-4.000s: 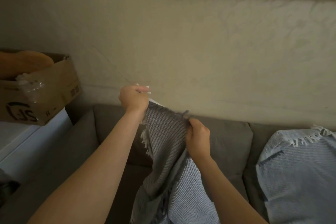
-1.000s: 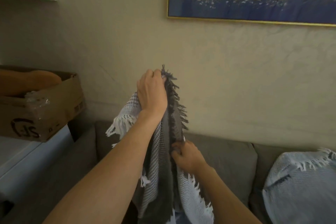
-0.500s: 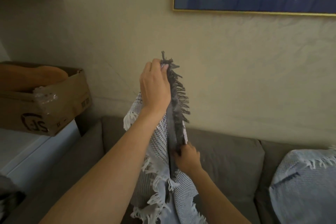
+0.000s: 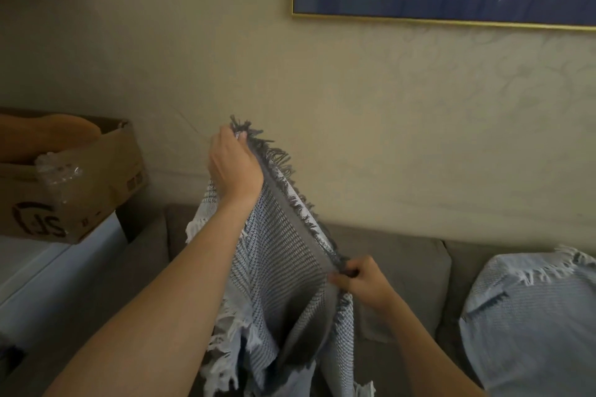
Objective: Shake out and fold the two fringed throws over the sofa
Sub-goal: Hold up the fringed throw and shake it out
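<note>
right hand (image 4: 364,282) pulled throw (image 4: 280,261) edge rightward over sofa (image 4: 403,267).

Box (image 4: 96,177) left of sofa (image 4: 403,267) — second throw (image 4: 532,316) apparently on its right end

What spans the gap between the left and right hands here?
In the head view, the dark fringed edge of the grey throw runs straight from the higher left hand down to the right hand; both pinch it.

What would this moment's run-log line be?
held throw: hangs in front of sofa, fringed edge taut | left hand: grips its top corner | right hand: pinches edge lower down | second throw: lies on sofa, right
</note>
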The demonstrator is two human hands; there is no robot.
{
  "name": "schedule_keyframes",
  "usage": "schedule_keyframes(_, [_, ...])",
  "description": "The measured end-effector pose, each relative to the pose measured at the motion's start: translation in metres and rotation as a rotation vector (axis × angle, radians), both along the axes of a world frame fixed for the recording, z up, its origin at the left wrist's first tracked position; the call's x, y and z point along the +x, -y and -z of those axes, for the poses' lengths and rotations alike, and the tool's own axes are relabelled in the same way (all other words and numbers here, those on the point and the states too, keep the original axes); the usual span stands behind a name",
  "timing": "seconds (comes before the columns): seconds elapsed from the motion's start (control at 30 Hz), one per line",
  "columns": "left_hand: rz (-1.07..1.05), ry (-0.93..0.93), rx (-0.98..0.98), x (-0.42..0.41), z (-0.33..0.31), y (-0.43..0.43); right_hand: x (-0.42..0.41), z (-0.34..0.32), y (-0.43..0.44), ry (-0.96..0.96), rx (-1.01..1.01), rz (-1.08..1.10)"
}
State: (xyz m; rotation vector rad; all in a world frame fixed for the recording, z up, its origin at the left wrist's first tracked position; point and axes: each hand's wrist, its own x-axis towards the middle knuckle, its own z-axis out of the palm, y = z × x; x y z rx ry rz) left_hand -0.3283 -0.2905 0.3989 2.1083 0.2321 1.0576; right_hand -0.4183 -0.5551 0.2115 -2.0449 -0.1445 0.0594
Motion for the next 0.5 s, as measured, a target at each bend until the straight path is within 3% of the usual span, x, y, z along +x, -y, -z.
schedule_keyframes(0.2, [-0.029,-0.055,0.029,0.000,0.002,-0.003,-0.010,-0.009,-0.010,-0.042,-0.064,-0.152])
schedule_keyframes(0.37, [-0.041,-0.111,0.015,-0.004,0.013,-0.002,-0.011,-0.003,-0.017,0.186,-0.453,-0.021])
schedule_keyframes(0.5, [-0.044,-0.130,0.030,-0.008,0.018,0.001,-0.022,0.006,-0.027,0.134,-0.397,-0.111])
